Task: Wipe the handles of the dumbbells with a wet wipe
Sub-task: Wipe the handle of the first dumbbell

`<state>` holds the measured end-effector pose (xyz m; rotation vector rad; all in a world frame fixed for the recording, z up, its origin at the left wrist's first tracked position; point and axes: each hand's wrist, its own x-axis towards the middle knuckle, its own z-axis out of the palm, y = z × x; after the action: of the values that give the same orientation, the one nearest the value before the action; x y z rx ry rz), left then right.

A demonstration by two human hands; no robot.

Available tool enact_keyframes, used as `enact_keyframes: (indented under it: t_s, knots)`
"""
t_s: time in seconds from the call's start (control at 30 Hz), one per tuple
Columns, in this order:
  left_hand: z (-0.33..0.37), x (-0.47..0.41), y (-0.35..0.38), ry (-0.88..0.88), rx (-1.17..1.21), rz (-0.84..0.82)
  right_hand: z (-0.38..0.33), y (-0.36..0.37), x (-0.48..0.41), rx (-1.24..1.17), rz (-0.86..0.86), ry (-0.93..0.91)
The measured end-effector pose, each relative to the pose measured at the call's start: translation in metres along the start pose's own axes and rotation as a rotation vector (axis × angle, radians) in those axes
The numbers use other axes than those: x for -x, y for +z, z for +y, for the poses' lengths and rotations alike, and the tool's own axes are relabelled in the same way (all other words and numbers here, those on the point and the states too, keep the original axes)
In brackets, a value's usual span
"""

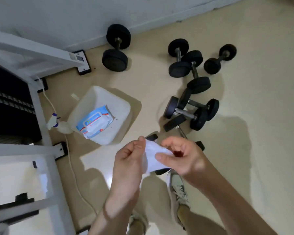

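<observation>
A white wet wipe [153, 157] is stretched between my two hands at chest height above the floor. My left hand [131, 160] pinches its left edge and my right hand [180, 156] pinches its right side with thumb and fingers. Several black dumbbells with metal handles lie on the beige floor: a big one [116, 48] by the wall, a group [190, 65] at the upper right, and a pile [190, 112] just beyond my hands. One more dumbbell is partly hidden behind my hands.
A white tub [124, 106] on the floor holds a blue-and-white wet wipe pack [95, 123]. A spray bottle [58, 122] lies beside it. A white metal frame [41, 92] and a cable run along the left. My shoe [176, 189] is below my hands.
</observation>
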<state>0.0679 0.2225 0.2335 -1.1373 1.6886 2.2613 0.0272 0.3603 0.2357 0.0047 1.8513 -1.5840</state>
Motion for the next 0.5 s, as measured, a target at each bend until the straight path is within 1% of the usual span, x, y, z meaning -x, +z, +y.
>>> enact_keyframes:
  t_s: [0.1,0.13,0.2,0.3,0.33,0.37,0.47,0.5]
  knots:
    - [0.019,0.025,0.041,-0.083,0.146,0.027,-0.027,-0.047,0.039,-0.003,0.099,0.016]
    - [0.024,0.032,0.053,-0.111,0.181,0.034,-0.031,-0.059,0.047,-0.038,0.115,0.022]
    - [0.028,0.041,0.076,-0.099,0.144,0.033,-0.036,-0.077,0.057,-0.241,0.152,0.060]
    - [0.026,0.056,0.127,-0.036,-0.022,0.019,-0.040,-0.117,0.067,-0.622,0.222,0.167]
    - [0.022,0.058,0.144,-0.013,-0.049,0.030,-0.039,-0.135,0.068,-0.647,0.221,0.191]
    - [0.016,0.059,0.160,0.014,-0.067,0.046,-0.036,-0.153,0.066,-0.602,0.186,0.204]
    - [-0.007,0.065,0.207,0.049,-0.037,0.064,-0.010,-0.204,0.065,-0.235,-0.071,0.152]
    - [-0.018,0.065,0.219,0.045,-0.027,0.087,-0.001,-0.219,0.064,-0.156,-0.147,0.158]
